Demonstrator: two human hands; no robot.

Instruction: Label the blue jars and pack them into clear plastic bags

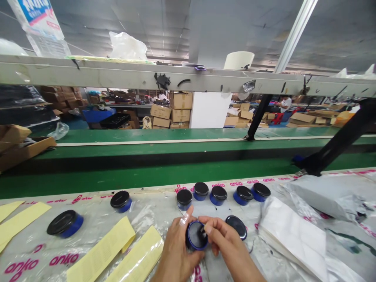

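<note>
My left hand (176, 250) and my right hand (226, 243) meet at the bottom middle of the view around one small round blue jar with a black top (195, 236). The left hand's fingers curl round its left side, with tape on the thumb tip. My right hand pinches at the jar's right edge. A loose black lid (236, 226) lies just right of my right hand. Behind them a row of several blue jars with black lids (219, 194) stands along the bench's far edge.
Two more jars (65, 223) (121, 200) sit to the left, with yellow paper strips (102, 250) near them. White and grey plastic bags (296, 231) lie to the right. A green conveyor belt (147, 172) runs behind the bench, with cardboard boxes (179, 111) beyond.
</note>
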